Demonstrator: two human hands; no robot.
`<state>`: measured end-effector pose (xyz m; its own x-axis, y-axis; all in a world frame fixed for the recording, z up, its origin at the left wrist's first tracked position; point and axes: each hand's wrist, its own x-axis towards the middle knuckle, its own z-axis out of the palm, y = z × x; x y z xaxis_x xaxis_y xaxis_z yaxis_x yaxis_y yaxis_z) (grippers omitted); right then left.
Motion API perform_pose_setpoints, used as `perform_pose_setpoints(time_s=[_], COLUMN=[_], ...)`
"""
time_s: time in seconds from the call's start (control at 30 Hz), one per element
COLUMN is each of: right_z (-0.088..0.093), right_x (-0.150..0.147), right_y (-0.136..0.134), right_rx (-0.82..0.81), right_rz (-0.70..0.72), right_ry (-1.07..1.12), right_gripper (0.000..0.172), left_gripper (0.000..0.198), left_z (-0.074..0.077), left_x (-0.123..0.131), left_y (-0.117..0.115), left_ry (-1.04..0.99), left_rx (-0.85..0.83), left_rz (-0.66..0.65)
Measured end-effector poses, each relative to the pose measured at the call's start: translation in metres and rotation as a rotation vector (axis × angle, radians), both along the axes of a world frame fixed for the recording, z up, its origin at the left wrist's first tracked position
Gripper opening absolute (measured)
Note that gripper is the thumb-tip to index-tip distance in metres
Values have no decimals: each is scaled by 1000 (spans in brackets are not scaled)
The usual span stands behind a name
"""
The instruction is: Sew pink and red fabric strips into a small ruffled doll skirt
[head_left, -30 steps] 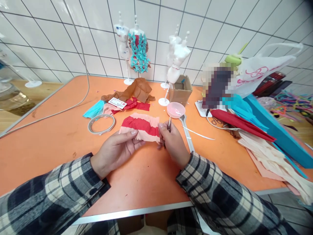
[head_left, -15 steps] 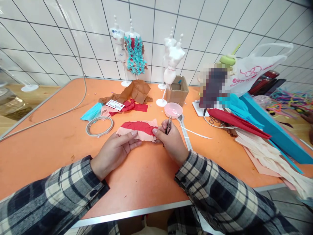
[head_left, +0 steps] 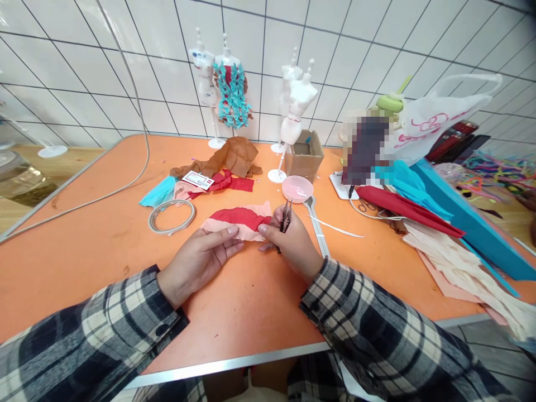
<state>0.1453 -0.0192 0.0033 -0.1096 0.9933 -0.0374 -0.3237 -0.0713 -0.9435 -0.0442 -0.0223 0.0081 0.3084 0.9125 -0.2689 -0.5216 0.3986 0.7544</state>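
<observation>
A strip of crepe paper (head_left: 237, 219) in red and pale pink bands lies folded on the orange table (head_left: 104, 245) in front of me. My left hand (head_left: 201, 258) pinches its near edge between thumb and fingers. My right hand (head_left: 293, 241) grips the paper's right end with the thumb and also holds metal tweezers (head_left: 285, 215), which point up and away. Both hands are closed on the paper.
A tape roll (head_left: 171, 216) lies to the left, and a pink dish (head_left: 297, 188) and a metal ruler (head_left: 317, 224) to the right. Behind stand small mannequins (head_left: 228, 89), a cardboard box (head_left: 305, 153) and crumpled paper scraps (head_left: 226, 159). Stacked paper sheets (head_left: 452, 251) fill the right side.
The striped paper has been folded narrower, from several visible bands to one red and one pink. My right hand has shifted slightly left along it. The view has tilted a little.
</observation>
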Motion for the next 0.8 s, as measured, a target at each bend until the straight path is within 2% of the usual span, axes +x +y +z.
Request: perform_pose_setpoints(time_s=[0.1, 0.17, 0.23, 0.37, 0.43, 0.5, 0.57, 0.63, 0.7, 0.8], right_z=[0, -1, -1, 1, 4, 6, 6, 4, 1, -3], right_x=[0, 1, 2, 4, 4, 3, 0, -4, -6, -8], right_y=[-1, 0, 1, 0, -5, -12, -18, -21, -21, -19], right_rx=[14, 5, -26, -63, -27, -12, -31, -53, -51, -9], right_rz=[-3, -12, -52, -137, -31, 179, 381, 512, 567, 559], right_ry=[-31, -29, -36, -166, -260, -297, -317, -364, -396, -368], right_gripper=[54, 56, 55, 45, 42, 40, 39, 37, 32, 26], left_gripper=[11, 10, 10, 28, 31, 31, 29, 26, 23, 17], left_z=[1, 2, 4, 10, 13, 14, 14, 12, 10, 8], left_x=[2, 3, 5, 8, 8, 8, 7, 5, 4, 3], left_y=[-1, 0, 1, 3, 4, 5, 5, 5, 4, 3], left_ry=[-7, -12, -19, -31, -47, -64, -69, -54, -35, -21], left_rx=[32, 21, -28, -127, -121, -106, -98, -88, -67, -50], left_rz=[-42, -26, 50, 266, 325, 358, 348, 296, 240, 191])
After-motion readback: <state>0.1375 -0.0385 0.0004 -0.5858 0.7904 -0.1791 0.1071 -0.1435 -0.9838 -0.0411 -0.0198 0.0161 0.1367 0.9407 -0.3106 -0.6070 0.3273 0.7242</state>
